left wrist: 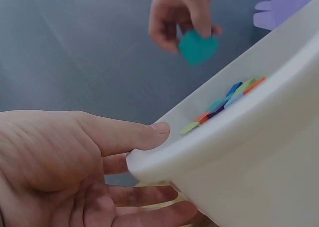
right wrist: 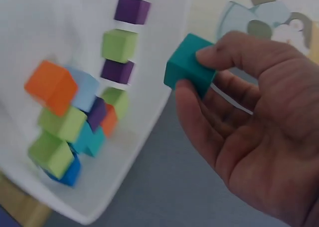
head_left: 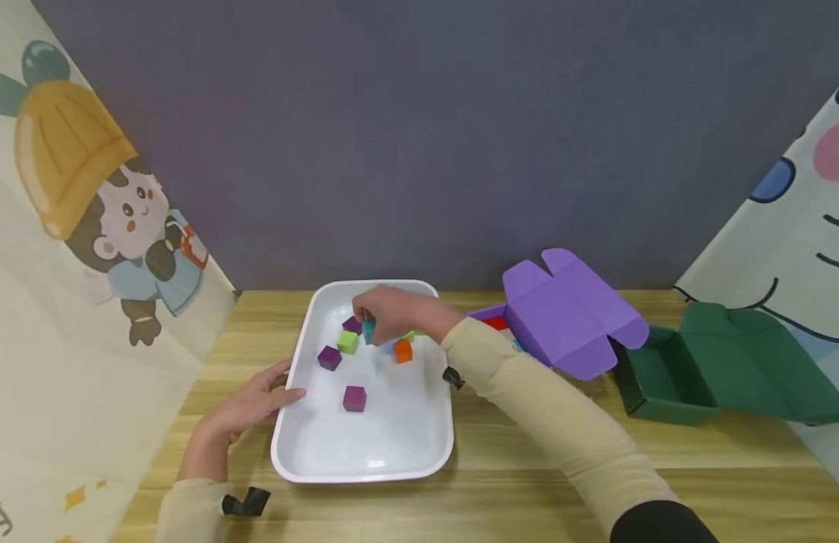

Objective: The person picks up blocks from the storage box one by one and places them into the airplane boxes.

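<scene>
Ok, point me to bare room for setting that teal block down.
Free: the near end of the tray, between the magenta block and the near rim; also the table between the tray's right side and the right sleeve. Crowded: the tray's far right, where other blocks bunch by the orange block, partly hidden in the head view.

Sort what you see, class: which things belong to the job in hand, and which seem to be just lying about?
In the job:
- teal cube, pinched in the right hand
- white tray, gripped by the left hand
- other cubes in the tray

Probably lying about, untouched by either hand:
- open purple box
- open green box
</scene>
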`<state>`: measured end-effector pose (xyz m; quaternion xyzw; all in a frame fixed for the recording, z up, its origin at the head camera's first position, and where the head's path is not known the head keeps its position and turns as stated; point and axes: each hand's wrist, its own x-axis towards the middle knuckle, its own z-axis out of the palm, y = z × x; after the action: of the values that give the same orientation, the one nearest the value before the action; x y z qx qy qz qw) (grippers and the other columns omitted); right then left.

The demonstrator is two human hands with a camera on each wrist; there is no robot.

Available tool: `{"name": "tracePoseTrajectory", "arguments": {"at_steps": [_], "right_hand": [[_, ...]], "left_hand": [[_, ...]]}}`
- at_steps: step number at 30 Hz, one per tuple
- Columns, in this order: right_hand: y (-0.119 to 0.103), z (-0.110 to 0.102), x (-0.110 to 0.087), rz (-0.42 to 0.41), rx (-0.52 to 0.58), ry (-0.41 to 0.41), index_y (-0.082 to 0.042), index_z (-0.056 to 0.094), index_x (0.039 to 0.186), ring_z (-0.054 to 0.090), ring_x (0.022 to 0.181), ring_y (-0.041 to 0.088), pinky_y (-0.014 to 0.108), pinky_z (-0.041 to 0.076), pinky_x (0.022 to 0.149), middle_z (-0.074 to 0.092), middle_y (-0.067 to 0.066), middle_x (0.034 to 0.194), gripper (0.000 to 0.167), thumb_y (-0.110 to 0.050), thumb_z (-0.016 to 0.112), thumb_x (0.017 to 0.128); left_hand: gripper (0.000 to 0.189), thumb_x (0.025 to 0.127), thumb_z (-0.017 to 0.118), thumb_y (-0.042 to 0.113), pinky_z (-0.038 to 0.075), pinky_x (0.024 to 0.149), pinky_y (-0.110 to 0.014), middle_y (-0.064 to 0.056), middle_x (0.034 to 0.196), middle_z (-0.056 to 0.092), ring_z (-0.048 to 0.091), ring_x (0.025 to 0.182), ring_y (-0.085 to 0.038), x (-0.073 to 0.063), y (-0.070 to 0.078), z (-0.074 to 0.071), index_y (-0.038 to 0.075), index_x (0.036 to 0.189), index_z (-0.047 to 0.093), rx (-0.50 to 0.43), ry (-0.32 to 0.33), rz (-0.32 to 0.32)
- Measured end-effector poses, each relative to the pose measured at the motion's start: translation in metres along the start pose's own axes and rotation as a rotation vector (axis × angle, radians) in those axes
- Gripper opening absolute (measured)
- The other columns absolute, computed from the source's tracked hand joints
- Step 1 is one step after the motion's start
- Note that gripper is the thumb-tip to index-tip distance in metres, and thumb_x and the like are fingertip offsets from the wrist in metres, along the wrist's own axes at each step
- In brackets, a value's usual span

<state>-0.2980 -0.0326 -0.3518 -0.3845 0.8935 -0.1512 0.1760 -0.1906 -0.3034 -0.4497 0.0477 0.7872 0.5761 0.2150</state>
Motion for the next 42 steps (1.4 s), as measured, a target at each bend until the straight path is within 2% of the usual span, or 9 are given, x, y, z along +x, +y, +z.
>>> {"name": "tracePoseTrajectory", "arguments": {"at_steps": [6, 11, 17, 22, 27, 32, 38, 42], "right_hand": [[0.0, -0.018, -0.033, -0.028, -0.088, -0.015, -0.013, 0.057, 0.102, 0.052, 0.084, 0.015, 0.022, 0.048, 0.071, 0.057, -0.001, 0.091, 0.026, -0.013, 0.075, 0.082], [0.014, -0.025, -0.063, 0.014, -0.093, -0.044, -0.015, 0.057, 0.102, 0.053, 0.085, 0.014, 0.021, 0.05, 0.069, 0.057, -0.002, 0.092, 0.027, -0.012, 0.076, 0.082], [0.035, -0.03, -0.098, 0.058, -0.113, -0.027, -0.018, 0.059, 0.102, 0.055, 0.081, 0.013, 0.021, 0.051, 0.067, 0.058, -0.006, 0.089, 0.031, -0.014, 0.08, 0.08], [0.055, -0.028, -0.121, 0.001, -0.108, 0.001, -0.013, 0.062, 0.099, 0.055, 0.076, 0.015, 0.026, 0.051, 0.066, 0.059, -0.005, 0.085, 0.026, -0.01, 0.077, 0.078], [0.071, -0.02, -0.142, -0.054, -0.12, -0.016, -0.011, 0.063, 0.099, 0.053, 0.078, 0.016, 0.027, 0.047, 0.067, 0.056, -0.005, 0.088, 0.028, 0.0, 0.071, 0.074], [0.082, -0.014, -0.151, -0.104, -0.121, -0.012, -0.011, 0.062, 0.089, 0.05, 0.073, 0.014, 0.027, 0.046, 0.063, 0.056, -0.004, 0.082, 0.027, 0.008, 0.067, 0.071], [0.089, -0.004, -0.151, -0.057, -0.175, -0.056, -0.016, 0.061, 0.087, 0.048, 0.069, 0.011, 0.025, 0.045, 0.062, 0.055, -0.008, 0.079, 0.026, 0.005, 0.07, 0.074], [0.09, 0.0, -0.148, -0.056, -0.237, -0.085, -0.018, 0.057, 0.084, 0.045, 0.065, 0.01, 0.025, 0.041, 0.058, 0.051, -0.009, 0.074, 0.026, 0.002, 0.072, 0.076]], "left_hand": [[0.07, 0.098, 0.06, 0.019, 0.055, 0.081, -0.05, -0.034, 0.146, 0.029, 0.06, 0.107, -0.037, 0.001, 0.001, -0.004, 0.0, 0.152, 0.019, 0.016, 0.0, -0.012], [0.069, 0.098, 0.06, 0.018, 0.055, 0.081, -0.049, -0.032, 0.146, 0.031, 0.061, 0.106, -0.036, 0.002, 0.0, -0.004, 0.002, 0.152, 0.021, 0.006, 0.004, -0.028], [0.071, 0.098, 0.06, 0.018, 0.054, 0.082, -0.05, -0.035, 0.146, 0.029, 0.06, 0.107, -0.037, 0.001, 0.001, -0.005, 0.0, 0.153, 0.018, 0.016, 0.001, -0.015], [0.07, 0.098, 0.059, 0.019, 0.054, 0.082, -0.049, -0.033, 0.147, 0.029, 0.06, 0.107, -0.036, 0.001, 0.0, -0.005, 0.001, 0.153, 0.018, 0.012, 0.002, -0.026], [0.071, 0.098, 0.06, 0.019, 0.054, 0.083, -0.049, -0.033, 0.147, 0.029, 0.06, 0.108, -0.036, 0.002, -0.001, -0.004, 0.002, 0.153, 0.018, 0.019, 0.002, -0.027], [0.069, 0.098, 0.059, 0.018, 0.054, 0.084, -0.05, -0.033, 0.147, 0.029, 0.06, 0.108, -0.036, 0.004, 0.0, -0.006, 0.002, 0.153, 0.02, 0.023, 0.011, -0.018], [0.071, 0.098, 0.061, 0.02, 0.054, 0.083, -0.05, -0.032, 0.147, 0.03, 0.061, 0.106, -0.035, 0.005, -0.002, -0.006, 0.003, 0.153, 0.019, 0.021, 0.007, -0.028], [0.072, 0.098, 0.061, 0.02, 0.054, 0.083, -0.05, -0.032, 0.147, 0.03, 0.06, 0.106, -0.035, 0.004, -0.003, -0.005, 0.005, 0.154, 0.019, 0.014, 0.007, -0.037]]}}
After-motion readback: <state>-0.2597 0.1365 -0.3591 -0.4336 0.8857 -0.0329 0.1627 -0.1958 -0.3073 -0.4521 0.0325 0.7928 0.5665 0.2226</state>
